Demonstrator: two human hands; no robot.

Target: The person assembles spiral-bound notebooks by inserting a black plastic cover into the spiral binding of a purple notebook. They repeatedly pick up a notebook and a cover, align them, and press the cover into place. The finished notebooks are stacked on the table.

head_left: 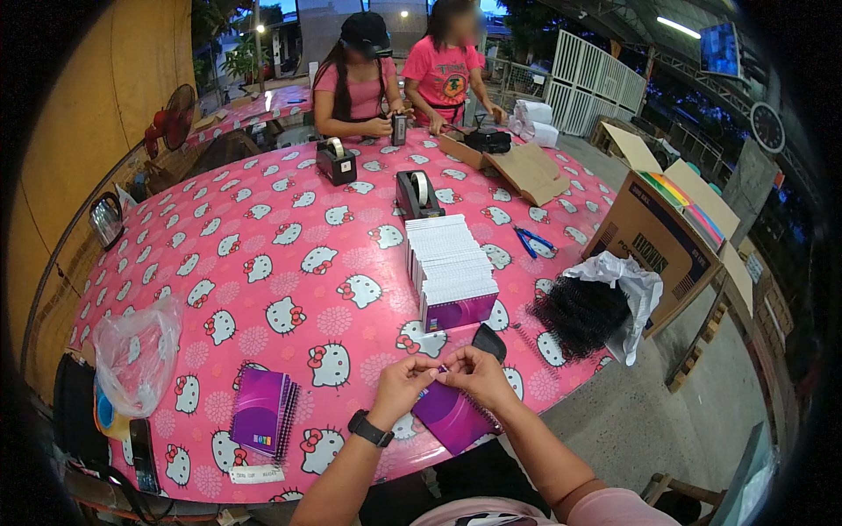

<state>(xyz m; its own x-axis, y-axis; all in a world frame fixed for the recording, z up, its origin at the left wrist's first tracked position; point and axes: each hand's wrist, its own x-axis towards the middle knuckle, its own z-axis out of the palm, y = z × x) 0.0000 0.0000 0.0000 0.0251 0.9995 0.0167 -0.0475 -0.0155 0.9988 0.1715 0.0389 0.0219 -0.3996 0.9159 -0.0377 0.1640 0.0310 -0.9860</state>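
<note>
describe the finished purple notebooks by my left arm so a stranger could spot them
On the pink cat-print table, look at the near edge, left of the left hand. The small stack of purple notebooks lies flat beside a clear plastic bag, its black spiral binding showing, unlike the long upright row mid-table.

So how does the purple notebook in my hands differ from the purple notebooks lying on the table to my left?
The notebook in hand is a single one, held at the table's near edge by the left hand and right hand; the notebooks on the left form a small stack that nobody touches. The held one shows a plain purple cover, while the stack's top cover carries a small label. Both are purple and spiral-bound.
</note>
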